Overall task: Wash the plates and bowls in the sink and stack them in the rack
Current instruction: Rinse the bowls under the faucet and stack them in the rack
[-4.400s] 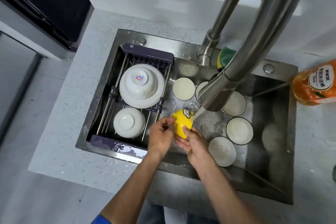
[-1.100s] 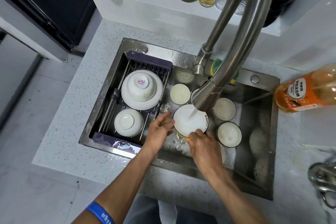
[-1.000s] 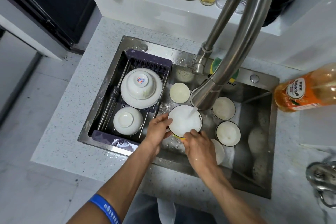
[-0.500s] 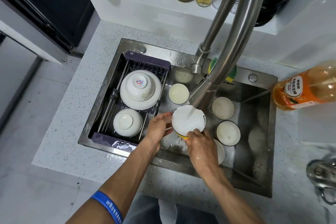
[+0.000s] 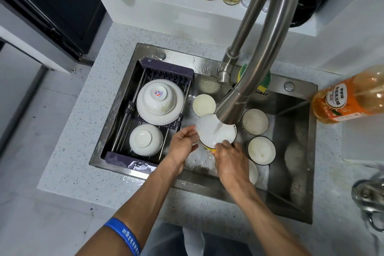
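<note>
Yellow on its outside and white within, the bowl (image 5: 216, 132) sits tilted under the faucet (image 5: 234, 102), and water runs from the spout onto its inner face. Your left hand (image 5: 184, 143) holds its rim on the rack side, fingers curled against the edge; your right hand (image 5: 229, 159) pinches the near rim, thumb and fingers wrapped over the yellow wall. Both grips are closed on that one bowl, held above the floor of the sink (image 5: 291, 197). Just left of the faucet, the rack (image 5: 166, 67) spans the sink with an upturned bowl (image 5: 158, 97) on a plate (image 5: 176, 110) and a second upturned bowl (image 5: 145, 139) nearer you. Right of the faucet stand two dark-rimmed bowls (image 5: 255, 121), close together; a small bowl (image 5: 204, 104) lies behind the held one. An orange bottle (image 5: 351, 94) rests on the worktop (image 5: 68, 162) beyond the sink's right edge.
</note>
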Demonstrator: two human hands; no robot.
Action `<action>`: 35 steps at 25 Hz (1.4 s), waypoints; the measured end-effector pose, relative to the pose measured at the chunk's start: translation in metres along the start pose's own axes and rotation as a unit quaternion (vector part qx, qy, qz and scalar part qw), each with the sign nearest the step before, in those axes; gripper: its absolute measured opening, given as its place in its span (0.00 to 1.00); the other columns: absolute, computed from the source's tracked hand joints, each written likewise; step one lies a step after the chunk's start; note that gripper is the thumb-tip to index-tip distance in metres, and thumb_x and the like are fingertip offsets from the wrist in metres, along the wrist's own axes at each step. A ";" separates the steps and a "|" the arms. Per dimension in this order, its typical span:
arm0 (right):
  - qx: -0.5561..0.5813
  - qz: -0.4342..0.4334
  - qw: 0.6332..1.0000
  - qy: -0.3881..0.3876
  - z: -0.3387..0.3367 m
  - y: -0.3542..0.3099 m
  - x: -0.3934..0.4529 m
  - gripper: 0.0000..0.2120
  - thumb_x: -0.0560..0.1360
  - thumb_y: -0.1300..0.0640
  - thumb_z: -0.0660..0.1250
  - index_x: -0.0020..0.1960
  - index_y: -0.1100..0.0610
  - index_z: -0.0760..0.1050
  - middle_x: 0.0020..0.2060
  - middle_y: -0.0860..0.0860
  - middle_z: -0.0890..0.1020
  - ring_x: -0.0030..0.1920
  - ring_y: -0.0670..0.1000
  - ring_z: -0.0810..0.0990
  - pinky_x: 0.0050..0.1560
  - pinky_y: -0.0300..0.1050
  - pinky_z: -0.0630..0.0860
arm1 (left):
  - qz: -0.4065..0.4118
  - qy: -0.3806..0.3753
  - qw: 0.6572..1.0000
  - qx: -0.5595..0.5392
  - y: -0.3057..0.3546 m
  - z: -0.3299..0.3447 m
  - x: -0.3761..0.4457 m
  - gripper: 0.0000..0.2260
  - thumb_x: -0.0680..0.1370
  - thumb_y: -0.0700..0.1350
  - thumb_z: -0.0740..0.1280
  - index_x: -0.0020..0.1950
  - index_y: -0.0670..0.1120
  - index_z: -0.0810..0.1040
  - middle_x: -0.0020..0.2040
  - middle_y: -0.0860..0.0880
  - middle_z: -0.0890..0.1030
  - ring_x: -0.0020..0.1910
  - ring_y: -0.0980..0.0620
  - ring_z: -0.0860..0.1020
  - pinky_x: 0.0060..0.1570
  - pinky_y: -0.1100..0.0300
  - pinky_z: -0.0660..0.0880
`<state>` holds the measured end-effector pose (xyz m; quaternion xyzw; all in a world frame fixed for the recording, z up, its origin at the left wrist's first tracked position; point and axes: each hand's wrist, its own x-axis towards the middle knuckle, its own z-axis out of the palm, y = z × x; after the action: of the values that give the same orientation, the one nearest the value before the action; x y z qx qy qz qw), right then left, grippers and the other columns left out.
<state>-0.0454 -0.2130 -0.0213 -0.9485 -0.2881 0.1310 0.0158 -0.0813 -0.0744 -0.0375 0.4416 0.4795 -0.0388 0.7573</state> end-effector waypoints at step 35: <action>0.656 0.338 0.675 -0.008 -0.003 -0.013 0.070 0.08 0.78 0.58 0.67 0.40 0.56 0.78 0.34 0.52 0.82 0.27 0.46 0.79 0.32 0.42 0.77 | 0.035 0.060 0.998 0.011 0.007 -0.004 -0.003 0.24 0.78 0.34 0.62 0.69 0.56 0.73 0.55 0.56 0.79 0.52 0.52 0.78 0.52 0.49 0.81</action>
<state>0.0041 -0.1634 -0.0340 -0.7258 0.2118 0.2901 0.5867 -0.0816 -0.0684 -0.0315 0.4677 0.5077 0.0089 0.7235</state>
